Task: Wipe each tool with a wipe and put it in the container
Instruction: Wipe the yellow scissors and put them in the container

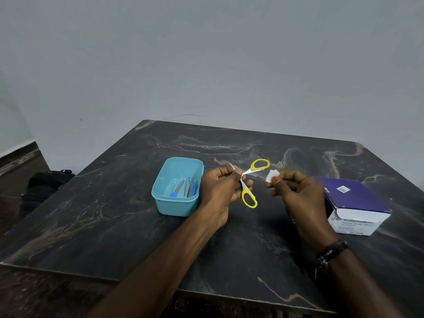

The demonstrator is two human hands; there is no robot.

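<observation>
My left hand [223,188] grips a pair of yellow-handled scissors [249,183] by the blades, above the dark marble table [114,214]. The scissors are spread wide, one handle pointing up and right, the other down. A blade tip pokes out past my fingers. My right hand [296,191] pinches a small white wipe [272,175] just right of the scissors, not touching them. The light blue container [160,196] stands left of my left hand and holds several small tools [185,188], some with blue handles.
A purple and white box of alcohol swabs [358,203] lies open at the right, close to my right hand. A black bag [43,184] sits on the floor beyond the table's left edge. A grey wall stands behind the table.
</observation>
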